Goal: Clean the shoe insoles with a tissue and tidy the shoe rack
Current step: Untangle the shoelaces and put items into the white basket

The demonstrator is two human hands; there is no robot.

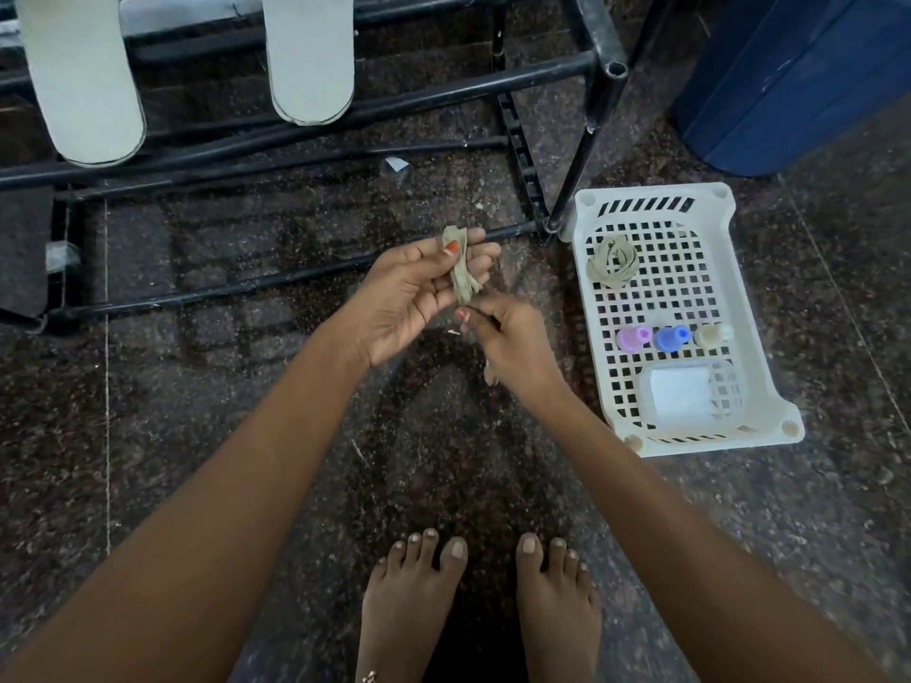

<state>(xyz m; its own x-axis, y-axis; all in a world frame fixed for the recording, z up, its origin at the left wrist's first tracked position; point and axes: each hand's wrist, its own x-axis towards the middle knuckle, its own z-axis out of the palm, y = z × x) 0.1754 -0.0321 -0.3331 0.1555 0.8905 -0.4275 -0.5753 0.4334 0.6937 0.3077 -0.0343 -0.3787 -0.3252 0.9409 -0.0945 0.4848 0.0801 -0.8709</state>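
Tidying step, by the look of it: folded shoelace (pixel 463 271) pinned under the thumb across the left hand (pixel 414 288) fingers (pixel 485 251), otherwise half open. Right hand (pixel 503 337) curled just below, pinching the lace's lower end; grip partly hidden. Two insoles (pixel 310 56) on the shoe rack (pixel 345 113), well beyond the fingertips. Next, probably: finish the coil, into the white basket (pixel 739 298) right of the fingers, beside another coiled lace (pixel 613 261).

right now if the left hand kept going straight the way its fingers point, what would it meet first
The left hand, holding a folded shoelace, points up and right. It would probably first meet the shoe rack's lowest black bar just past its fingertips, then the white basket. Height above the bar is unclear.
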